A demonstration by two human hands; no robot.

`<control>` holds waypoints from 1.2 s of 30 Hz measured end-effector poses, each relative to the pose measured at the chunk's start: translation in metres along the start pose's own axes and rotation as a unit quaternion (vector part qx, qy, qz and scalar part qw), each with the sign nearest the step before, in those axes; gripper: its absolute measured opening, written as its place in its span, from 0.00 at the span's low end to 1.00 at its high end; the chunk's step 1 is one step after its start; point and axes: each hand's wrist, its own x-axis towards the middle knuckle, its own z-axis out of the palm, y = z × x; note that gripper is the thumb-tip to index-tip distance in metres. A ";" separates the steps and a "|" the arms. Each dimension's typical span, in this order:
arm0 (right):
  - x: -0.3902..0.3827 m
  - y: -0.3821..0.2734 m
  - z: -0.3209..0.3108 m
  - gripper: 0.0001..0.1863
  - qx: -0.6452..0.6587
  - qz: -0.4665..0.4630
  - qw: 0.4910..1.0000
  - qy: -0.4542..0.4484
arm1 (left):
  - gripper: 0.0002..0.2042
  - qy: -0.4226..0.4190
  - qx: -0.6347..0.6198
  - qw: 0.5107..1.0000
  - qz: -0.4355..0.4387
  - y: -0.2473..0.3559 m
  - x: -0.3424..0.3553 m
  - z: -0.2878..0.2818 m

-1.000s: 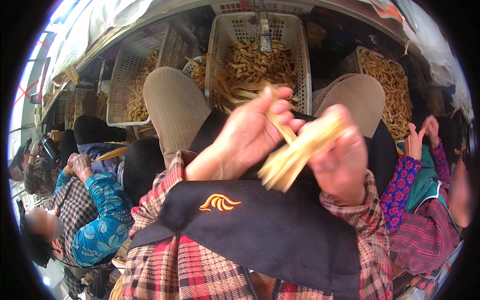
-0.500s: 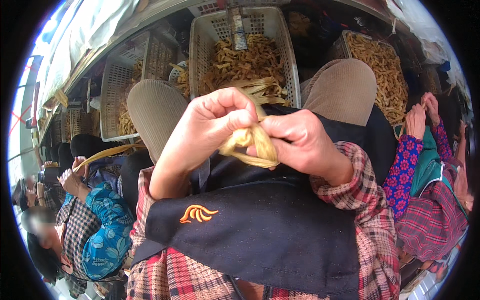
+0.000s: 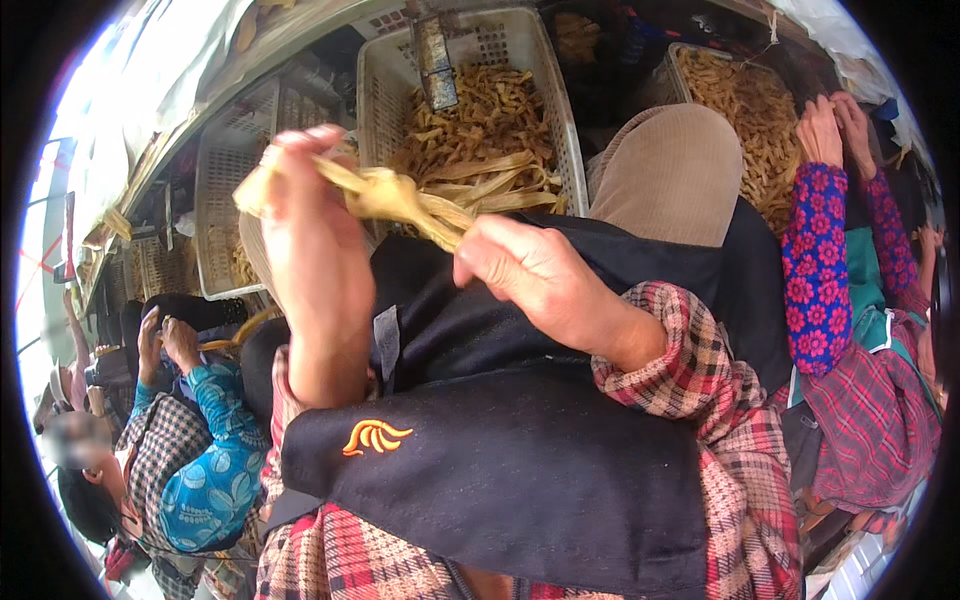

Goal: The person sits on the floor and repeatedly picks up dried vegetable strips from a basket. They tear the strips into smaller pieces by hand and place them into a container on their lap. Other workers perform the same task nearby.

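Observation:
A soft, pale yellow vegetable-like strip (image 3: pixel 392 197) with a knot in its middle is stretched between my hands, above my dark apron. My left hand (image 3: pixel 315 215), raised and smeared by motion, has one end between its fingers, and part of the strip shows beyond them. My right hand (image 3: pixel 550 285) is closed on the other end, pinching it between thumb and fingers. Just behind the strip, long loose yellow strips (image 3: pixel 495 185) lie at the near end of a white plastic crate (image 3: pixel 570 130). Short knotted pieces (image 3: pixel 480 120) fill the rest of that crate.
A metal bar (image 3: pixel 437 75) crosses the crate's far part. More crates stand left (image 3: pixel 215 215) and right (image 3: pixel 735 120), the right one full of knotted pieces. My right knee (image 3: pixel 670 180) rises beside the middle crate. Co-workers sit at left (image 3: pixel 200 480) and right (image 3: pixel 830 270).
The strip was a loose loop between my close-set hands; now it is drawn out with a knot. My left hand has moved up and left, my right hand slightly left.

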 end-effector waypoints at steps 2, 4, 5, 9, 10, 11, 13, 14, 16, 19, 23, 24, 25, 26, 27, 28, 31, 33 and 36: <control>-0.001 0.004 -0.011 0.18 0.018 -0.004 1.000 0.008 | 0.18 0.022 -0.068 0.997 -0.036 -0.003 0.013 0.012; 0.000 0.005 -0.022 0.18 0.031 0.003 0.999 0.007 | 0.23 -0.023 -0.138 0.978 -0.156 -0.011 -0.007 0.039; -0.001 0.008 -0.022 0.18 0.048 0.012 0.999 0.012 | 0.25 -0.049 -0.123 0.964 -0.232 -0.021 -0.020 0.046; -0.006 0.022 -0.044 0.17 -0.036 0.039 0.996 -0.067 | 0.23 -0.056 -0.136 0.976 -0.162 -0.028 -0.013 0.059; -0.006 0.018 -0.048 0.17 -0.062 0.037 0.995 -0.074 | 0.24 -0.058 -0.134 0.973 -0.178 -0.032 -0.010 0.062; -0.008 0.015 -0.056 0.17 -0.091 0.034 0.993 -0.074 | 0.25 -0.067 -0.135 0.969 -0.197 -0.037 -0.008 0.067; 0.012 0.019 -0.079 0.21 -0.019 -0.036 0.998 -0.052 | 0.24 -0.139 -0.118 0.957 -0.227 -0.033 -0.004 0.066; 0.030 0.018 -0.091 0.32 -0.005 -0.147 0.989 -0.012 | 0.23 -0.174 -0.089 0.938 -0.285 -0.029 -0.006 0.070; 0.048 -0.019 -0.102 0.39 -0.028 -0.241 0.968 0.057 | 0.23 -0.272 -0.028 0.898 -0.345 -0.011 -0.015 0.073; 0.054 -0.049 -0.086 0.16 -0.054 -0.187 0.979 0.058 | 0.22 -0.255 0.032 0.891 -0.374 0.000 -0.024 0.079; 0.090 -0.018 -0.126 0.08 -0.523 -0.402 0.704 0.264 | 0.17 -0.198 0.297 0.930 -0.087 -0.024 -0.004 0.041; 0.094 -0.012 -0.127 0.07 -0.492 -0.355 0.756 0.247 | 0.16 -0.159 0.290 0.939 -0.095 -0.022 0.008 0.031; 0.103 -0.008 -0.125 0.07 -0.462 -0.337 0.782 0.248 | 0.15 -0.128 0.280 0.946 -0.099 -0.028 0.022 0.025; 0.112 -0.008 -0.123 0.06 -0.434 -0.318 0.806 0.248 | 0.16 -0.092 0.271 0.952 -0.112 -0.030 0.041 0.021; 0.124 -0.007 -0.119 0.06 -0.401 -0.300 0.830 0.246 | 0.16 -0.053 0.265 0.955 -0.123 -0.032 0.061 0.016; 0.135 -0.006 -0.114 0.05 -0.394 -0.277 0.842 0.245 | 0.14 -0.044 0.251 0.958 -0.131 -0.035 0.078 0.009; 0.160 0.004 -0.114 0.05 -0.496 -0.275 0.792 0.225 | 0.14 -0.056 0.363 0.923 -0.112 -0.059 0.119 -0.011; 0.162 0.013 -0.117 0.05 -0.459 -0.237 0.825 0.231 | 0.15 -0.105 0.416 0.893 -0.140 -0.069 0.124 -0.019; 0.155 0.058 -0.148 0.10 -0.441 -0.187 0.828 0.291 | 0.18 -0.069 0.419 0.885 -0.192 -0.064 0.121 -0.050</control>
